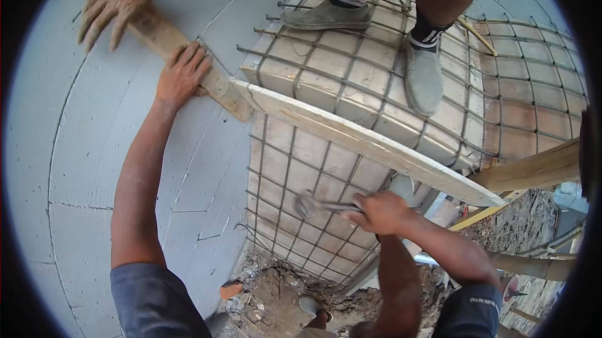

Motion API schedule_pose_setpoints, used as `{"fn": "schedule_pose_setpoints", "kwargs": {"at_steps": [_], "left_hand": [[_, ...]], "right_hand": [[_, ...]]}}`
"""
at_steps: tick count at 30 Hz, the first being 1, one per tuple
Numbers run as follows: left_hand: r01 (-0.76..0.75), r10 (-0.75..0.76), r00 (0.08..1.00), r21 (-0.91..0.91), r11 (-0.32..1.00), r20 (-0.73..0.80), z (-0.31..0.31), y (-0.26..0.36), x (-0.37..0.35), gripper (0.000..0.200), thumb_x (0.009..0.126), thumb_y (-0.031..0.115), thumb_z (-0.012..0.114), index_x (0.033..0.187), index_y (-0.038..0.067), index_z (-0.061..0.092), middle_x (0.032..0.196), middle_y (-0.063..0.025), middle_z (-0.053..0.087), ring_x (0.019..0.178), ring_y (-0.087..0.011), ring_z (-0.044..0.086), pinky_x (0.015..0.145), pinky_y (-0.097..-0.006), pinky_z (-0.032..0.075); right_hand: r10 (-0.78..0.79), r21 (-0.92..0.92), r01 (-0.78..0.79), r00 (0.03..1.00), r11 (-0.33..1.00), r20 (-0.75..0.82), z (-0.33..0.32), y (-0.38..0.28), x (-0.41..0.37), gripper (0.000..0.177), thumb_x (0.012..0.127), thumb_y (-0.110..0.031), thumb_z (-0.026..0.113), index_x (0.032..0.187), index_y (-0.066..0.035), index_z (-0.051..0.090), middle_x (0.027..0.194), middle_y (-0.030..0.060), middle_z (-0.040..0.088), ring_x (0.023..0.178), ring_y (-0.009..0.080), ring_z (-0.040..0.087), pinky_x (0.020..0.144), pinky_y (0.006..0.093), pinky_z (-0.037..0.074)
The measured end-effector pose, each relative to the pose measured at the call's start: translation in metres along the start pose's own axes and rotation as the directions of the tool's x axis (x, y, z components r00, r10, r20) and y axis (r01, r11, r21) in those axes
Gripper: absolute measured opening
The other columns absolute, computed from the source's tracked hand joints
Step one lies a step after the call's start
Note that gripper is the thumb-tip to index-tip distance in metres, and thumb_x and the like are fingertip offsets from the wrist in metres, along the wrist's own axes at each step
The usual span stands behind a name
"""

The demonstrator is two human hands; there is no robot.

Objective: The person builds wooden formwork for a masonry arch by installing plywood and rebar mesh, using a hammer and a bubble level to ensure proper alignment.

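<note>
Head view looks down a grey wall (94, 162) to where the person's left hand (182, 76) lies open and flat, fingers spread and extended, its palm pressing on a wooden plank (226, 96) that runs slantwise across the wall face. Higher along the same plank, near the upper left corner, a co-worker's hand (116, 2) also rests on the wood, fingers loosely spread and pointing downward, well apart from the person's own. The right hand (384, 212) is closed in a fist around the handle of a hammer (310, 204); its metal head is blurred and sits just in front of the steel mesh (285, 169) that covers the pale blocks below. A white board (376, 147) runs diagonally between the two hands, its upper end meeting the lower end of the plank. Above the board, the mesh bends over the top of the blocks, and another person stands on it in grey shoes (423, 78) and striped socks. Loose rubble (276, 288) lies on the ground at the foot of the wall.
</note>
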State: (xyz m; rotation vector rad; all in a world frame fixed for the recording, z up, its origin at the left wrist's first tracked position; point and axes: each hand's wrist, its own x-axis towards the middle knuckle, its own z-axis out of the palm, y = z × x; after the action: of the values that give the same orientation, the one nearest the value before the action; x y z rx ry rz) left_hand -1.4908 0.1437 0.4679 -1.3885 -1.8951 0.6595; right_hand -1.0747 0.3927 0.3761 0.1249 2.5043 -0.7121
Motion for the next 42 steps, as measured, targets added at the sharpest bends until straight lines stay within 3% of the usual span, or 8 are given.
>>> {"fn": "schedule_pose_setpoints", "kwargs": {"at_steps": [3, 7, 9, 10, 13, 20, 35, 42], "left_hand": [[0.024, -0.021, 0.995, -0.023, 0.999, 0.095, -0.012, 0.006, 0.005, 0.074, 0.064, 0.04, 0.081, 0.128, 0.015, 0.053, 0.136, -0.0041, 0.052, 0.136, -0.0222, 0.04, 0.117, -0.0419, 0.026], [0.062, -0.075, 0.96, 0.057, 0.996, 0.271, -0.005, 0.011, 0.006, 0.083, 0.069, 0.046, 0.079, 0.139, 0.016, 0.049, 0.143, -0.0079, 0.047, 0.142, -0.0272, 0.032, 0.119, -0.0493, 0.02], [0.041, -0.14, 0.86, 0.207, 0.978, 0.491, -0.028, 0.028, 0.029, 0.086, 0.068, 0.05, 0.079, 0.14, 0.015, 0.048, 0.142, -0.0095, 0.047, 0.142, -0.0287, 0.032, 0.119, -0.0494, 0.019], [0.055, -0.134, 0.78, 0.147, 0.988, 0.611, -0.047, 0.036, 0.051, 0.089, 0.067, 0.056, 0.078, 0.14, 0.015, 0.048, 0.139, -0.0106, 0.049, 0.137, -0.0301, 0.038, 0.117, -0.0504, 0.024], [-0.103, 0.169, 0.846, -0.156, 0.982, 0.506, -0.026, 0.045, 0.065, 0.084, 0.069, 0.062, 0.073, 0.135, 0.014, 0.053, 0.129, -0.0078, 0.054, 0.127, -0.0258, 0.046, 0.112, -0.0461, 0.032], [-0.078, 0.204, 0.857, -0.273, 0.959, 0.473, 0.025, 0.06, 0.067, 0.054, 0.083, 0.061, 0.059, 0.108, 0.013, 0.065, 0.105, -0.0033, 0.068, 0.093, -0.0208, 0.068, 0.082, -0.0344, 0.052], [0.013, 0.128, 0.883, -0.296, 0.955, 0.452, 0.027, 0.063, 0.061, 0.061, 0.081, 0.058, 0.066, 0.115, 0.008, 0.06, 0.099, -0.0085, 0.07, 0.087, -0.0256, 0.071, 0.081, -0.0363, 0.055], [-0.027, 0.159, 0.934, -0.379, 0.925, 0.321, 0.027, 0.057, 0.056, 0.034, 0.083, 0.032, 0.068, 0.108, 0.01, 0.06, 0.09, -0.0092, 0.07, 0.076, -0.0276, 0.069, 0.071, -0.0391, 0.056]], "right_hand": [[0.135, -0.045, -0.136, 0.99, 0.99, -0.034, 0.013, 0.049, -0.076, 0.05, 0.095, -0.05, 0.053, 0.11, -0.004, 0.062, 0.087, 0.0238, 0.069, 0.085, 0.0438, 0.067, 0.078, 0.0525, 0.053], [0.565, 0.328, -0.487, 0.799, 0.809, -0.208, 0.124, 0.123, -0.145, 0.047, 0.095, -0.048, 0.056, 0.107, -0.003, 0.063, 0.075, 0.0248, 0.066, 0.078, 0.0441, 0.067, 0.07, 0.0502, 0.054], [0.629, 0.613, -0.443, 0.769, 0.654, -0.115, 0.151, 0.142, -0.174, 0.047, 0.095, -0.045, 0.057, 0.112, -0.002, 0.063, 0.09, 0.0256, 0.068, 0.088, 0.0372, 0.069, 0.077, 0.0435, 0.054], [0.653, 0.708, -0.35, 0.729, 0.613, -0.205, 0.187, 0.155, -0.186, 0.041, 0.094, -0.042, 0.06, 0.102, -0.002, 0.064, 0.081, 0.0185, 0.066, 0.08, 0.0344, 0.067, 0.075, 0.0417, 0.053], [0.744, 0.832, -0.252, 0.618, 0.493, -0.253, 0.234, 0.17, -0.186, 0.038, 0.093, -0.04, 0.062, 0.093, -0.002, 0.066, 0.073, 0.0118, 0.064, 0.071, 0.0318, 0.065, 0.072, 0.0401, 0.052], [0.813, 0.737, -0.562, 0.582, 0.376, 0.028, 0.249, 0.158, -0.111, 0.039, 0.093, -0.041, 0.062, 0.095, -0.002, 0.066, 0.075, 0.0134, 0.065, 0.073, 0.0324, 0.065, 0.072, 0.0408, 0.052], [0.699, 0.564, -0.627, 0.705, 0.537, 0.117, 0.294, 0.191, -0.028, 0.042, 0.092, -0.043, 0.063, 0.099, -0.002, 0.067, 0.079, 0.0168, 0.066, 0.077, 0.0338, 0.066, 0.073, 0.0422, 0.053], [0.626, 0.441, -0.614, 0.767, 0.654, 0.138, 0.313, 0.208, 0.018, 0.043, 0.091, -0.044, 0.063, 0.101, -0.002, 0.068, 0.081, 0.0184, 0.066, 0.079, 0.0344, 0.067, 0.073, 0.0429, 0.053]]}}
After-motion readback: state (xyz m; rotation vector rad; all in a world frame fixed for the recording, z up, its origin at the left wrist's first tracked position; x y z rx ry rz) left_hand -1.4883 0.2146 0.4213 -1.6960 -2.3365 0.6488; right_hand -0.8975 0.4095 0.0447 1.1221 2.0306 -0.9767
